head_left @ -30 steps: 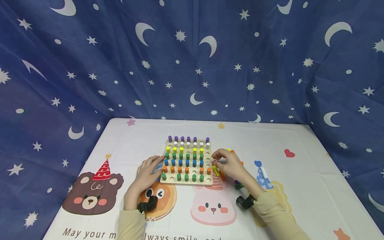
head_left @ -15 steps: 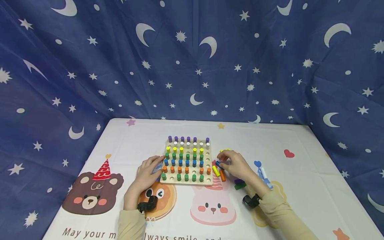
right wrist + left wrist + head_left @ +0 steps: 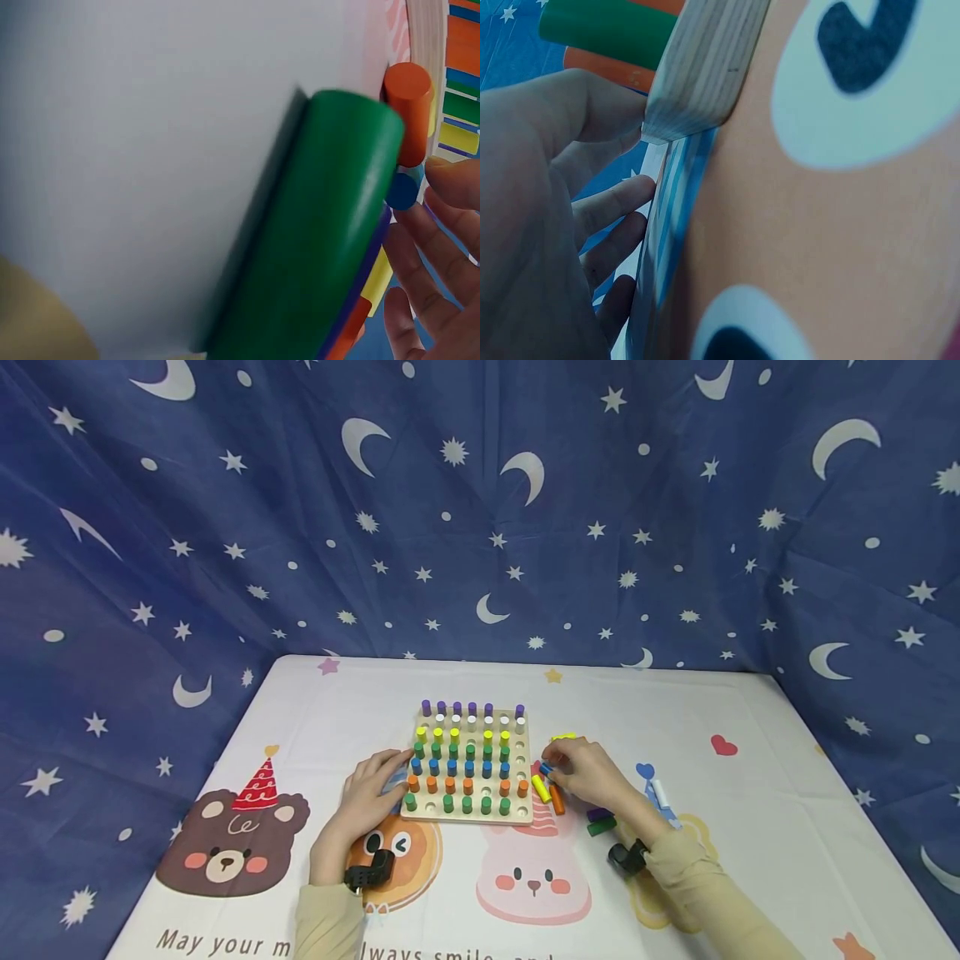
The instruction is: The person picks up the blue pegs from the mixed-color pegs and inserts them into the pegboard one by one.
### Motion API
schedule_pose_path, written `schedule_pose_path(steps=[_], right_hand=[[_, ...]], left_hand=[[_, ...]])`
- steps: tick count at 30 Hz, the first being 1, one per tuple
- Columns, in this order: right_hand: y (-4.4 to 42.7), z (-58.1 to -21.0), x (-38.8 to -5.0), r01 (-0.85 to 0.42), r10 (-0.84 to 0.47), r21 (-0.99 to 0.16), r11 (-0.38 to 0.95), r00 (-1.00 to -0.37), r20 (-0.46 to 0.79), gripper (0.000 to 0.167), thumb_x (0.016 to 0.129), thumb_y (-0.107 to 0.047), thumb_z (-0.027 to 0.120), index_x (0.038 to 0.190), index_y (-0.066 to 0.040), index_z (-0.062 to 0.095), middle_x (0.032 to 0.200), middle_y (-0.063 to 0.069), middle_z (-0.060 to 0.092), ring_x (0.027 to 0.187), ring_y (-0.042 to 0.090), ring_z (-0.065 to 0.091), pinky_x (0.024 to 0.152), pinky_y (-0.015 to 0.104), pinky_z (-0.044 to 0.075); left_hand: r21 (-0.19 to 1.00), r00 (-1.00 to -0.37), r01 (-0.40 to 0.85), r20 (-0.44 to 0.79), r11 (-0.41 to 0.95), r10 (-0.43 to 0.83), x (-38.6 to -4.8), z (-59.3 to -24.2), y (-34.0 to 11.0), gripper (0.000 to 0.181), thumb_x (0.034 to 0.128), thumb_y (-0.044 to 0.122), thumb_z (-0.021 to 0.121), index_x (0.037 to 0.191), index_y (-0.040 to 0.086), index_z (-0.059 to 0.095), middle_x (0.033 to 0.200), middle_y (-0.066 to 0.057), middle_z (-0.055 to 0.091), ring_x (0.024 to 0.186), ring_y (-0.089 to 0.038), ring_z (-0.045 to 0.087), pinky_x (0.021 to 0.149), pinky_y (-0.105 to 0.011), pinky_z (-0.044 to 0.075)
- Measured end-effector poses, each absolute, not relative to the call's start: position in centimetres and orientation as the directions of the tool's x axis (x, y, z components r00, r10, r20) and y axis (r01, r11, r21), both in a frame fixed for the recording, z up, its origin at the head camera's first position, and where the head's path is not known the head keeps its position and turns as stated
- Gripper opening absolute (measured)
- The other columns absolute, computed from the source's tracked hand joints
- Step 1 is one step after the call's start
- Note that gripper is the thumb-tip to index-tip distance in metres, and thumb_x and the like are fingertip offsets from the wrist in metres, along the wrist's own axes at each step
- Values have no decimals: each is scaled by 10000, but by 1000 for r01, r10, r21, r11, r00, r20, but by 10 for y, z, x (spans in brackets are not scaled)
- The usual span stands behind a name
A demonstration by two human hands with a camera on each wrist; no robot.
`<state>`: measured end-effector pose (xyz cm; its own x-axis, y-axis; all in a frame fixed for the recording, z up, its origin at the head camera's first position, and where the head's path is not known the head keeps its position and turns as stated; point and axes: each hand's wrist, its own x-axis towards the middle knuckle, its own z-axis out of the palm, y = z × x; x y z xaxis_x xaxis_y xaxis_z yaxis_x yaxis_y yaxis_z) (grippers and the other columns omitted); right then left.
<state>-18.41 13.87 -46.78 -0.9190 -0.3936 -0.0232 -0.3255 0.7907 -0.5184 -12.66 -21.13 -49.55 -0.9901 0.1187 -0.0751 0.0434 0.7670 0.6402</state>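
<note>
A wooden pegboard [image 3: 457,817] carries rows of coloured pegs with some bare holes. At its left side my left hand [image 3: 367,797] rests with thumb and index finger against the edge; the left wrist view has the thumb touching the board's corner, other fingers loosely extended. To the right of the board, my right hand [image 3: 596,774] pinches a blue peg [image 3: 546,769] lying on the table. Its blue end [image 3: 403,192] appears between thumb and finger in the right wrist view. Close by lie a yellow peg [image 3: 541,789] and an orange peg [image 3: 557,799].
A green peg [image 3: 602,827] and a purple peg [image 3: 597,814] lie under the right wrist. Farther right is a white peg [image 3: 660,793]. Beyond the right hand, a yellow peg [image 3: 564,737] is partly hidden. A printed cloth [image 3: 420,935] covers the table.
My right hand has moved right, away from the board's right edge, and its fingers have come down onto the blue peg. The left hand and pegboard have stayed in place.
</note>
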Motion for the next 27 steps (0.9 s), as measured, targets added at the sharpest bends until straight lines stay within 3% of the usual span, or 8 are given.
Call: schedule_pose_path(steps=[18,27], right_hand=[[132,-475,-192,-356,-418,-459,814,-908,-36,236,783,-179,778,1005,-141,704,804,-49,618,733,120,494,711,276,404],[131,-476,-192,-336,-402,-465,819,-914,-48,225,791,-177,770,1003,-141,701,786,-63,604,755,122,495,774,325,308]], left_hand=[[647,-990,36,-84,761,117,-126,-494,-211,544,946,220,521,1476,219,395,1513,-100,343,1395,-354,250,1102,-617,175],[647,-989,33,-88,761,117,-126,-494,-211,547,944,216,519,1477,220,393,1514,-97,338,1390,-346,253,1101,-611,177]])
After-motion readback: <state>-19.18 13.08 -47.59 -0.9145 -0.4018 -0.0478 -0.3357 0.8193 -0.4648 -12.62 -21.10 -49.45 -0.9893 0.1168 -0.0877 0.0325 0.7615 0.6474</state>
